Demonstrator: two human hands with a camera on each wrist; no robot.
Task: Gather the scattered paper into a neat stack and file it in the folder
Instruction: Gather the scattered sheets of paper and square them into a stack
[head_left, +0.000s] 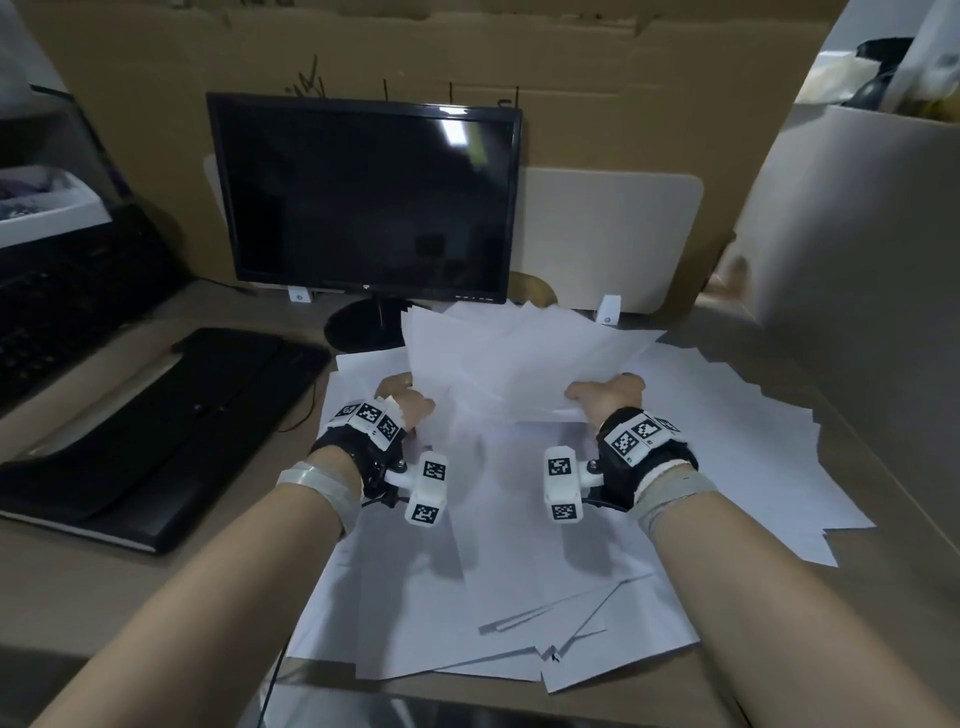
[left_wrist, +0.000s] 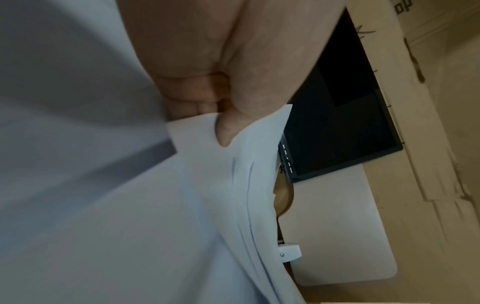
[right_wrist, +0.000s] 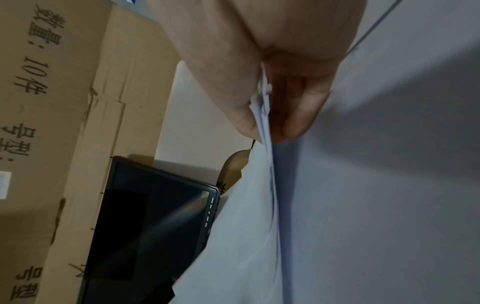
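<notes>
From the head view, the left hand (head_left: 402, 402) and the right hand (head_left: 605, 397) each grip an opposite side edge of a fanned bundle of paper (head_left: 511, 358), lifted above the loose sheets (head_left: 519, 545) spread on the desk (head_left: 104, 587); a black folder (head_left: 156, 431) lies well left of the left fingers.
At the left wrist, the thumb and curled fingers (left_wrist: 192, 100) pinch the bundle.
At the right wrist, the fingers (right_wrist: 303, 111) pinch several sheet edges, a monitor (right_wrist: 150, 222) beyond
</notes>
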